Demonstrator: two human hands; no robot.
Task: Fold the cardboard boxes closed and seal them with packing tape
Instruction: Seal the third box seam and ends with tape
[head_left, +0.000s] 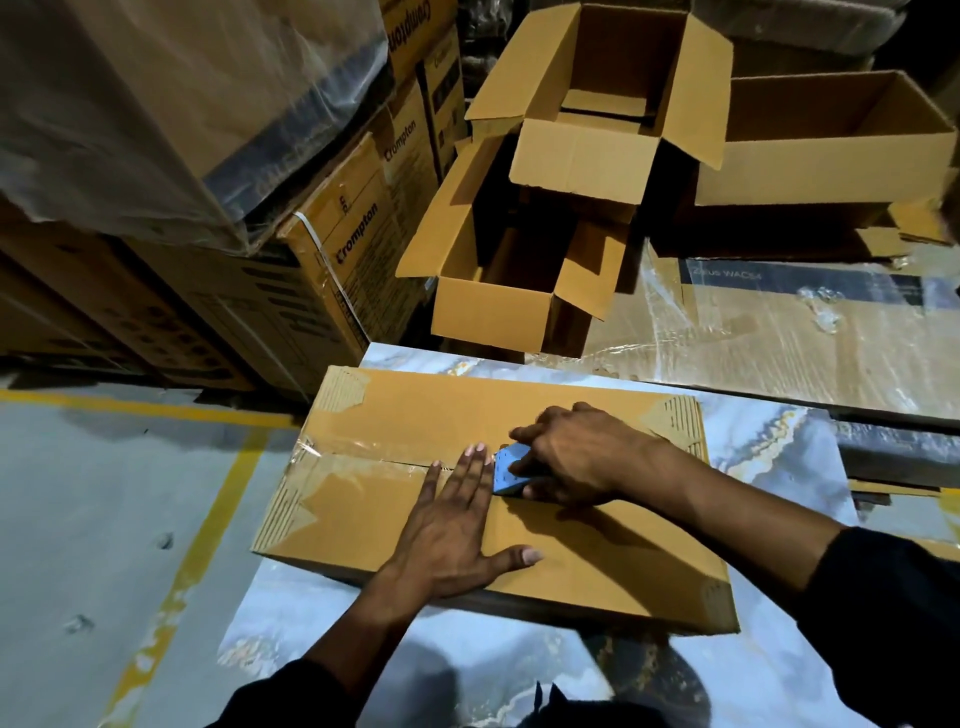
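**Tape going down along the seam of a closed box**

Cardboard box (519, 519), flaps folded shut, lies flat on a marbled blue-white surface (769, 441). Clear packing tape (363, 452) runs along the centre seam from the box's left end to the blue tape dispenser (504, 470). The right hand (566, 457) has its fingers curled round that dispenser and holds it down on the seam near the middle of the lid. Just to the left of the grip, the left hand (457, 525) lies flat on the lid, fingers straight and together, thumb spread toward the near edge, fingertips at the taped seam and almost touching the dispenser. To the right of the grip the seam is bare of tape; torn patches showing corrugation mark the box's corners.

Beyond the grip, past the far edge of the box, several open empty cartons (519, 249) stand with flaps up. To their right lies a flat carton under plastic wrap (779, 322). Farther left are stacked printed Crompton cartons (337, 244), with a large film-wrapped load (156, 104) above them. Left of the work surface is grey floor with yellow lines (208, 519). Dark sleeves cover both forearms at the near edge of the view.
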